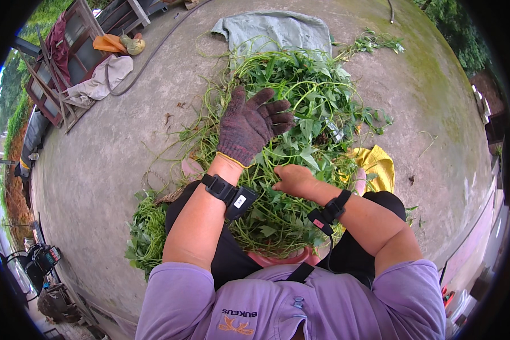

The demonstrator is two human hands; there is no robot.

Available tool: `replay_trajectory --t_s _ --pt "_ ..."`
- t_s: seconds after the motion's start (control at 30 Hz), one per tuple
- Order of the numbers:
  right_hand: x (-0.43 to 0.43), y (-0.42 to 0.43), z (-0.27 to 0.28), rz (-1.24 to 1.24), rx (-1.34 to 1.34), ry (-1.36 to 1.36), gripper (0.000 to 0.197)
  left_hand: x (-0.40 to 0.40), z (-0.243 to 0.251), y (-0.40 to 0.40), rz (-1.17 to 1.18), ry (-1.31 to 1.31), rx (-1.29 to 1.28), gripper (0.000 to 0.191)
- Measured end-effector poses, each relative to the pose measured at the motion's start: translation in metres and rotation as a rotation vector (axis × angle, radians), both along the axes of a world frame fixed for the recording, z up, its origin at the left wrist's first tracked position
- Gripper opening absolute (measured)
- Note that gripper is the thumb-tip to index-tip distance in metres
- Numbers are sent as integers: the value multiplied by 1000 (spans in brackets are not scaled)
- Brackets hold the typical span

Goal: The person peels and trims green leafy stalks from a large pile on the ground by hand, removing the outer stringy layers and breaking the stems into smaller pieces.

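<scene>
A large heap of green leafy vines (310, 89) lies before me and reaches down between my knees. My left hand (255, 123), in a dark knitted glove with a yellow cuff edge, is over the heap's left side, palm up and fingers spread, holding nothing. Below and to the right, my bare right hand (295, 180) is at the vines with its fingers curled; whether a stem is between them cannot be told. A pink plastic rim (280, 258) shows under the vines near my lap. Beside my left knee sits a smaller bundle of vines (146, 233).
A grey-green woven sack (276, 29) lies under the heap's far end, a yellow sack (378, 168) at its right. Loose vines (369, 42) lie at the far right. A hose (153, 53), a pale cloth (110, 76) and wooden window frames (78, 38) are at the far left.
</scene>
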State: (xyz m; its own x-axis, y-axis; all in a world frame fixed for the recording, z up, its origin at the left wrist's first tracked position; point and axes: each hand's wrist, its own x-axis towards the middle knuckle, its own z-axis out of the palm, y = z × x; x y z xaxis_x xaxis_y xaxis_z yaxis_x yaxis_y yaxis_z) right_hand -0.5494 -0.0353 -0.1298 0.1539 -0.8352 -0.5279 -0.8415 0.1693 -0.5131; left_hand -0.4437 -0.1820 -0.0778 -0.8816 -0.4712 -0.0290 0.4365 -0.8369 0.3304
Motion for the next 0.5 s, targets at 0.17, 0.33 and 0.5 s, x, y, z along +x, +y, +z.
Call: replay_trajectory --t_s 0.17,0.33,0.5 --pt "1 -1 2 6 -9 -7 42 -1 -8 2 35 -110 -56 55" --pt "1 0 1 -1 -18 -5 41 -2 -9 4 34 -137 -73 49" --pt "0 1 -4 1 -43 -3 41 -3 -9 5 16 -138 -72 48"
